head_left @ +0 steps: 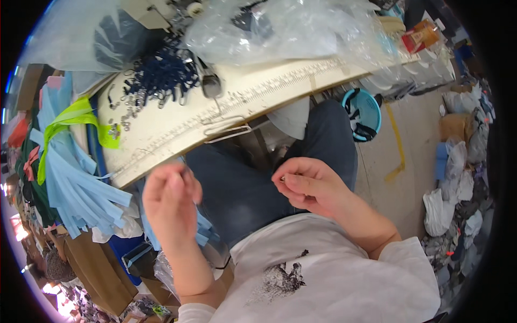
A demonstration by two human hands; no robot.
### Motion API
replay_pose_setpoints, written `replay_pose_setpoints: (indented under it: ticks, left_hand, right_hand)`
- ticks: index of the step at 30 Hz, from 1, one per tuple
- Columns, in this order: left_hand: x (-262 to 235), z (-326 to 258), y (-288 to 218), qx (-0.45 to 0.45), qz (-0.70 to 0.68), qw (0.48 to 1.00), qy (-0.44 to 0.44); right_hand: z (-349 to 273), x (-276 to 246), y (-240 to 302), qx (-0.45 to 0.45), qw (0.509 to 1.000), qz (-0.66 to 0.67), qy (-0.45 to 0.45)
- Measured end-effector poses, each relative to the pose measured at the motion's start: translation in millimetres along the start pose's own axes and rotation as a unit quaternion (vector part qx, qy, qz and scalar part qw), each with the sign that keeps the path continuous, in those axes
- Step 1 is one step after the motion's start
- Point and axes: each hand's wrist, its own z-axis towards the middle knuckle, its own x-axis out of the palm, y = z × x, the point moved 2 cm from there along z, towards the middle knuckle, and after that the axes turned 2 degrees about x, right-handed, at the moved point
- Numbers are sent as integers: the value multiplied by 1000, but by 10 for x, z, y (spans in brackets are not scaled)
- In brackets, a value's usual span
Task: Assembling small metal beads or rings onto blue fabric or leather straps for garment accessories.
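Over my lap, my right hand (pixel 312 183) is closed in a pinch on a small shiny metal piece (pixel 282 179), which shows between thumb and index finger. Off to the left, near the table's front edge, my left hand (pixel 173 191) is raised with its fingers curled together. It is smeared by motion, and what it pinches, if anything, I cannot make out. On the white table (pixel 258 89) ahead lies a heap of dark navy strap loops (pixel 161 75). Small silver metal pieces (pixel 129 110) are scattered beside that heap.
A bent wire hook (pixel 229 129) juts from the table's front edge, near a dark metal scoop-like thing (pixel 211 85). Light blue strips (pixel 81 177) and a neon yellow strip (pixel 64 121) hang at the left. A turquoise basket (pixel 362 114) stands right; clear plastic bags (pixel 280 32) cover the back.
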Motion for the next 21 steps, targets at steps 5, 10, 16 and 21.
replay_pose_setpoints:
  ticks: [5,10,16,21]
  left_hand:
    - [226,-521,364,-187,-166,968,34]
    - [280,-643,575,-247,-154,956,-17]
    - [266,-692,652,-208,-72,975,17]
    - [255,-685,626,-149,116,980,59]
  right_hand:
    - [45,-19,-46,15,998,48,26]
    - [31,14,-87,23,1000,13,-5]
    - [8,-18,-126,34,999,-27,-7]
    - [13,-78,-192,13,999,19,28]
